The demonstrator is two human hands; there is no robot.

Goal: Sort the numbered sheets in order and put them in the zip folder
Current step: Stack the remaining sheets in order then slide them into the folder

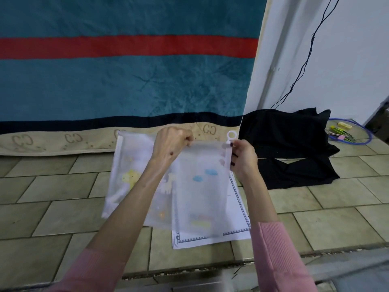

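Both arms reach forward; the left hand [173, 142] and right hand [244, 158] pinch the zip folder's [197, 186] top edge, blurred, half-hiding the sheets [235, 234] on the floor [63, 197].

The zip folder [189, 186] is smeared by motion blur, so its printed cartoon figures are soft patches of yellow, blue and orange that cannot be identified. It covers most of the sheets [210, 239] lying on the tiled floor; only a patterned border along 2 edges shows, and no number on them can be read. The left hand [171, 142] hides part of the folder's top edge, and its fingertips cannot be seen. The blanket [126, 81] is cut off at the top and left edges. The small items [341, 131] beside the black cloth [290, 144] are too small to tell.
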